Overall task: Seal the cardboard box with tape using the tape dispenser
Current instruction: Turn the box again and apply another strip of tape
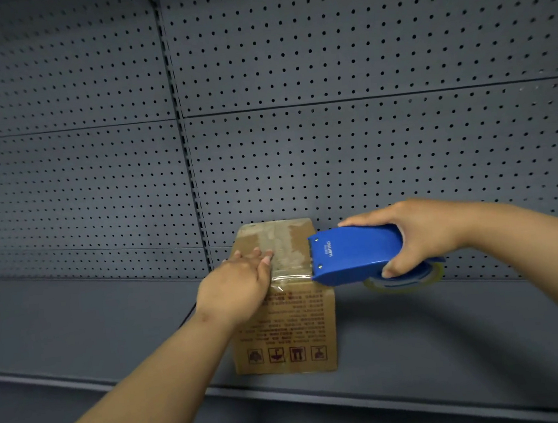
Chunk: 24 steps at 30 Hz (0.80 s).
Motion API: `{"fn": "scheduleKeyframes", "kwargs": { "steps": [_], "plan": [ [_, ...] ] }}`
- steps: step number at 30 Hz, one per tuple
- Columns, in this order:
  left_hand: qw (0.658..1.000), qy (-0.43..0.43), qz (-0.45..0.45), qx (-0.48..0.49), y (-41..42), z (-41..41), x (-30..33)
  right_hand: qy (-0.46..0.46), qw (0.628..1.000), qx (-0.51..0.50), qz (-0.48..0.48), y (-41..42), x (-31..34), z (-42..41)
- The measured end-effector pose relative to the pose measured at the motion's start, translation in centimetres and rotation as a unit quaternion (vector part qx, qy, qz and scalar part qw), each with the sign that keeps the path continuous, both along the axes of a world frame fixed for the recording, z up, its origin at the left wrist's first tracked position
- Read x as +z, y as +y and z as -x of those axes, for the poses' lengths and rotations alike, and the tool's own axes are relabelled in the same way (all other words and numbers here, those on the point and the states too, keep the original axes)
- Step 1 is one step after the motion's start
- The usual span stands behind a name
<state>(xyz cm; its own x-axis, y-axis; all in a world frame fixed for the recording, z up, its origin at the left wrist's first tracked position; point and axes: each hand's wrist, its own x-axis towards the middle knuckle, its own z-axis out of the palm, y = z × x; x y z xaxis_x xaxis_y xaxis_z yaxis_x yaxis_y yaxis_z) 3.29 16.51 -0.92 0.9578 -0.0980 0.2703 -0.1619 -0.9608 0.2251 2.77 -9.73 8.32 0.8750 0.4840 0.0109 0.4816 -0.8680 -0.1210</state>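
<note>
While the grey shelf (77, 336) lies bare on both sides, the cardboard box (293, 330) stands near its front edge. The left hand (236, 290) presses flat on its taped top; the right hand (424, 234) grips the blue tape dispenser (351, 255) at the top's right edge.

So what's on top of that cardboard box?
Clear tape runs across the box top. The left hand presses flat on it, covering part of the top. The right hand holds the blue tape dispenser at the right edge.
</note>
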Motion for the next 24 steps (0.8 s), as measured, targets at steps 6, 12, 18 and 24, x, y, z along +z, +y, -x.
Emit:
{"fn": "scheduleKeyframes", "kwargs": {
  "steps": [6, 12, 18, 24],
  "plan": [
    [1.000, 0.013, 0.006, -0.003, 0.0, 0.0, 0.1, 0.021, 1.000, -0.010, -0.014, -2.9, -0.9, 0.5],
    [1.000, 0.020, 0.002, 0.007, 0.0, 0.0, 0.2, 0.034, 0.999, -0.001, -0.039, -5.1, -1.3, 0.5],
    [1.000, 0.015, -0.007, 0.010, -0.3, 0.0, 0.4, 0.045, 0.998, -0.019, 0.025, -4.8, -1.2, 0.5],
    [1.000, 0.002, -0.018, 0.010, -0.7, 0.0, 0.4, 0.046, 0.988, -0.052, 0.135, -1.2, 0.0, 0.4]
  ]
}}
